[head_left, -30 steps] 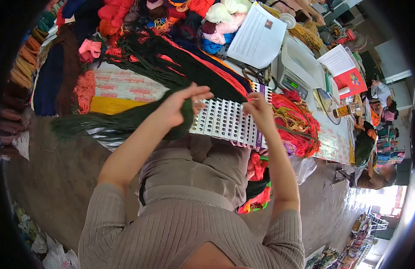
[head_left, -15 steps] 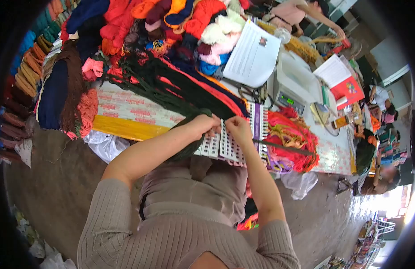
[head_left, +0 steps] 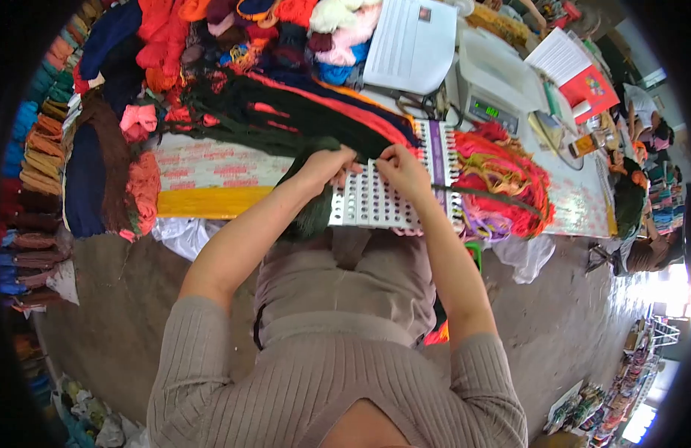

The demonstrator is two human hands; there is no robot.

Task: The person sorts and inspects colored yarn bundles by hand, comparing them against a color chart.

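Green digits on the scale are the only near-readable figures.
The display (head_left: pixel 489 112) of the weighing scale (head_left: pixel 465 93) seems to show 002, though blur leaves the digits and any decimal point unsure. Red print repeats across the pale covering (head_left: pixel 211 166) on the table, too soft to read. Printed rows on the white sheet (head_left: pixel 411 46) and lines on the booklet page (head_left: pixel 560 57) are too small; lettering on the purple strip (head_left: pixel 437 149) of the punched card (head_left: pixel 375 198) is illegible.

Touching dark green yarn (head_left: pixel 309 215) with left hand (head_left: pixel 330 166), holding right hand (head_left: pixel 406 175) over white card with holes (head_left: pixel 360 205), near red yarn (head_left: pixel 521 168) and scale (head_left: pixel 495 108) on counter (head_left: pixel 577 207).
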